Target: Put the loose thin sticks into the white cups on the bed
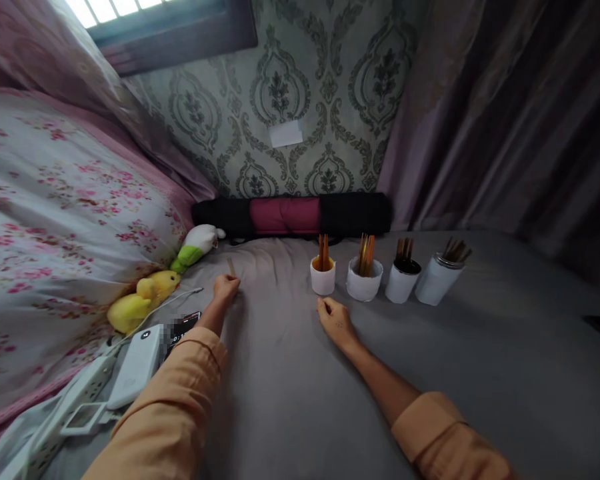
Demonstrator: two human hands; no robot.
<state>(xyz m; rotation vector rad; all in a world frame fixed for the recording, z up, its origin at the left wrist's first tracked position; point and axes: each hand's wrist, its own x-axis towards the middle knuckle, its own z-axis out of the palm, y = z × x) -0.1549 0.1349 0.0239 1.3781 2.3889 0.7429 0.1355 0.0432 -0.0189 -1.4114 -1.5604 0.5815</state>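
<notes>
While my left hand (227, 288) grasps a thin stick (231, 267) between its fingers, my right hand (336, 319) rests low over the grey sheet (280, 373), fingers curled inward; I cannot tell whether anything is pinched in them. The stick pokes up past my left knuckles, its long axis running away from me with the far end leaning a little to the left. From that grip, the nearest container, a small white cup (323, 283) with a yellow inside, lies to my right, well apart, with a stretch of sheet between. My right hand is much the nearer to it: its fingertips are just in front of the cup's base, though I cannot make out whether they touch. Upright sticks (323, 248) stand in that cup, so the one I hold slants slightly off their line. Beyond it, in a row to the right, come a wider white tub (364, 288), a taller white can (401, 287) with a dark rim and a white tin (436, 283) with a metal rim, each holding sticks too. On my other side, a phone (183, 330) lies near my left forearm, and a yellow plush toy (130, 313) sits farther left.
</notes>
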